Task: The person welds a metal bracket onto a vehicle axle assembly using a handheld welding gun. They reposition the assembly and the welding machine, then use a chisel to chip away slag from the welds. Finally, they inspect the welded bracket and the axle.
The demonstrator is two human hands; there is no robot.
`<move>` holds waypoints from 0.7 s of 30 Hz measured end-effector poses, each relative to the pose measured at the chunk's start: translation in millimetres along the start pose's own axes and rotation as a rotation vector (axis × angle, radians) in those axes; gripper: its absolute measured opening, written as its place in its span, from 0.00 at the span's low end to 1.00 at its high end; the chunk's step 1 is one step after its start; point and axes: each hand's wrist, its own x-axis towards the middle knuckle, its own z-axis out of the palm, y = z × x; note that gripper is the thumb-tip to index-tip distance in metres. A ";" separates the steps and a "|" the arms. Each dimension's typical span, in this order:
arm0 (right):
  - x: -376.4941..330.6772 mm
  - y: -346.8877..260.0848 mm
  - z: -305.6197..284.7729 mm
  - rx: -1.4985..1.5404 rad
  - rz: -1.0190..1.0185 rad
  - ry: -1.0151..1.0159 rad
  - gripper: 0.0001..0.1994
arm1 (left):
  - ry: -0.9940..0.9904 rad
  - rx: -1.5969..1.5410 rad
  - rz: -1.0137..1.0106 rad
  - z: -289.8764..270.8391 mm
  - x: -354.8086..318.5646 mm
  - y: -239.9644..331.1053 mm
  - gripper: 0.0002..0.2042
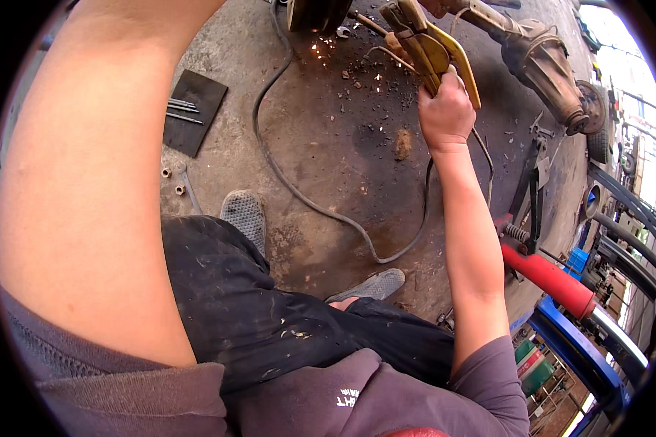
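Observation:
My right hand [447,109] reaches out ahead and is closed round the grip of a yellow electrode holder [431,51], worn and blackened on its jaws. A dark cable [277,169] loops over the floor beneath that hand. Small glowing sparks [315,48] scatter on the ground left of the holder, below a dark round metal part [319,13] cut by the upper edge. Close to the holder lies a rusty axle housing [539,62]. My left arm [98,167] is raised up the left side, and its hand lies outside the picture.
A dark plate [191,124] with several thin rods [184,107] lies at left. Near my shoe [245,218] are a wrench [189,188] and two nuts [180,190]. At right stand a jack with a red handle [550,280] and a blue metal beam [579,349]. Dark debris [357,80] litters the concrete.

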 end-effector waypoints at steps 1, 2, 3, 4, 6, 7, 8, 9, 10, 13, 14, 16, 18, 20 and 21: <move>-2.8 0.4 1.6 0.013 -0.016 0.015 0.24 | -0.015 0.021 -0.001 1.2 2.1 -2.0 0.23; -5.2 1.2 2.9 0.026 -0.032 0.030 0.24 | -0.030 0.042 -0.003 2.2 4.4 -4.0 0.23; -6.0 1.4 3.6 0.039 -0.048 0.046 0.23 | -0.044 0.062 -0.004 3.0 6.8 -6.0 0.23; -6.3 1.7 4.1 0.032 -0.066 0.050 0.23 | -0.026 0.063 -0.007 4.7 7.2 -6.2 0.23; -4.5 0.4 3.8 0.030 -0.050 0.038 0.24 | 0.012 0.064 -0.013 7.2 8.3 -7.1 0.22; -3.0 -0.3 3.4 0.028 -0.042 0.034 0.24 | 0.009 0.059 -0.002 6.6 7.7 -6.1 0.22; -1.3 -1.6 2.3 0.017 -0.032 0.026 0.24 | 0.007 0.055 0.010 6.1 7.0 -5.2 0.22; 0.7 -3.4 0.8 0.007 -0.022 0.019 0.25 | 0.005 0.051 0.021 5.4 6.3 -4.4 0.23; 2.3 -4.8 -0.4 -0.004 -0.013 0.010 0.25 | -0.011 0.051 0.005 4.4 5.5 -3.9 0.23; 7.6 -5.4 -0.3 -0.021 -0.018 0.021 0.25 | -0.061 0.079 -0.025 1.5 5.7 -3.6 0.23; 9.4 -6.1 -0.6 -0.020 -0.015 0.018 0.25 | -0.081 0.108 -0.021 0.4 7.2 -4.4 0.23; 12.1 -5.3 -1.0 -0.022 -0.005 0.010 0.24 | -0.083 0.091 -0.039 -1.1 5.5 -2.5 0.23; 15.6 -2.4 0.1 -0.027 -0.010 0.006 0.24 | -0.049 0.001 -0.079 -1.4 -1.1 3.5 0.23; 21.4 -6.2 0.7 -0.024 -0.019 0.011 0.24 | -0.046 -0.020 -0.117 -3.7 -2.6 1.3 0.23; 24.7 -8.5 0.5 -0.024 -0.021 0.015 0.24 | -0.045 -0.031 -0.135 -4.5 -3.3 0.3 0.23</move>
